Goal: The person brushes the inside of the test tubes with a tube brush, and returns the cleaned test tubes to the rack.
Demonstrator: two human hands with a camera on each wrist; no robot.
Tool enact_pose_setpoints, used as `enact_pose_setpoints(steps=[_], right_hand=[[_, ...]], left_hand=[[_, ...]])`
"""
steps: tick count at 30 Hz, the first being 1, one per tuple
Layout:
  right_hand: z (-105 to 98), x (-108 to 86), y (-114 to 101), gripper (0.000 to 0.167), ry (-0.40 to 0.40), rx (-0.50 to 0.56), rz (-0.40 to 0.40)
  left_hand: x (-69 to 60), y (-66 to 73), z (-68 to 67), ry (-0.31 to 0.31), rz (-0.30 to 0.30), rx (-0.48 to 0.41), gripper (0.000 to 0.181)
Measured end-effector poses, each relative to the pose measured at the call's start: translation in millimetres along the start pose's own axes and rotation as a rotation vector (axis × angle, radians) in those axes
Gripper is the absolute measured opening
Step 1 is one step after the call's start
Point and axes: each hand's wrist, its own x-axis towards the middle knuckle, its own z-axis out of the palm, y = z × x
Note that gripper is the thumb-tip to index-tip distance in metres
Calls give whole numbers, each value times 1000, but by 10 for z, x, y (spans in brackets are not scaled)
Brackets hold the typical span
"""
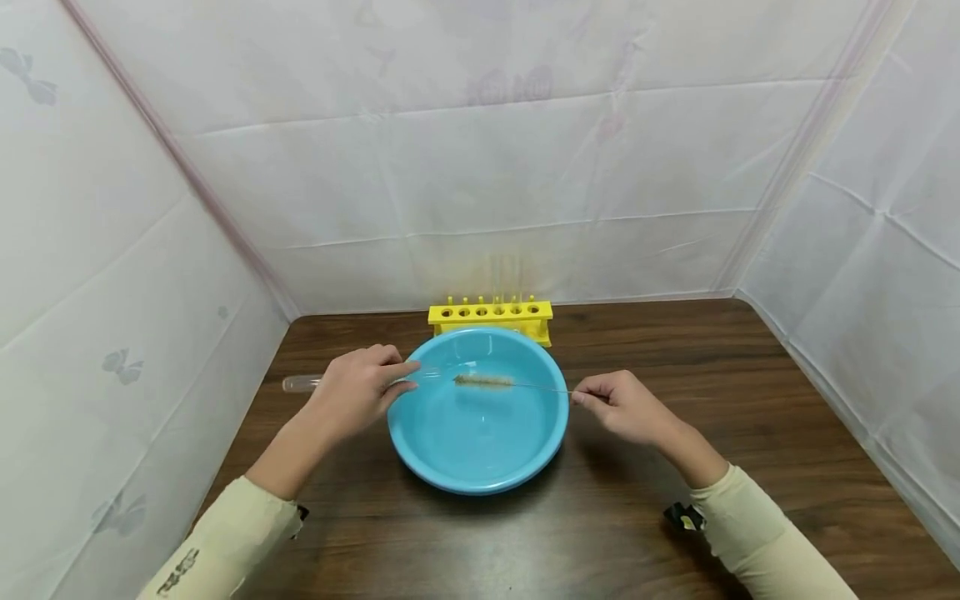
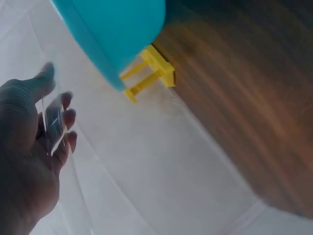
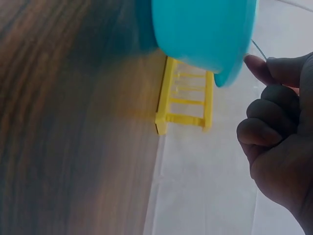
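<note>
My left hand (image 1: 360, 387) holds a clear glass test tube (image 1: 302, 383) over the left rim of the blue basin (image 1: 480, 487). The tube lies sideways, its rounded end to the left and its other end over the basin. In the left wrist view the tube (image 2: 55, 122) runs between thumb and fingers. At the basin's right rim, my right hand (image 1: 618, 406) pinches the thin wire handle of a test tube brush (image 1: 483, 382). The bristles point left toward the tube, with a gap between them. Only the wire (image 3: 259, 50) shows in the right wrist view.
Behind the basin stands a yellow test tube rack (image 1: 491, 314) with clear tubes (image 1: 507, 279) upright in it. All this sits on a dark wooden table (image 1: 675, 350). White sheeting (image 1: 487, 167) encloses the back and both sides.
</note>
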Motion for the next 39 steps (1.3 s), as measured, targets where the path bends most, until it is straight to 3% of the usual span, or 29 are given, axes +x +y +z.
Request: enact_pose_setpoints(steps=[3, 7, 13, 17, 24, 30, 33, 39], right_hand=[[36, 23, 12, 19, 9, -17, -14], [45, 38, -2, 17, 55, -44, -33], [52, 70, -89, 14, 74, -57, -61], [84, 88, -116, 14, 72, -66, -88], [124, 64, -119, 14, 89, -65, -91], [178, 48, -94, 14, 115, -52, -111], [218, 44, -76, 14, 117, -51, -128], [273, 35, -68, 14, 113, -43, -153]], left_hand=[[108, 13, -68, -50, 62, 85, 31], [237, -5, -103, -52, 116, 135, 28], [385, -88, -45, -54, 108, 148, 29], [493, -123, -1, -74, 38, 101, 26], [721, -176, -10, -65, -149, -38, 27], [956, -270, -55, 21, -231, -127, 32], [1063, -304, -83, 68, -291, -220, 33], [1285, -283, -173, 257, -366, -432, 33]])
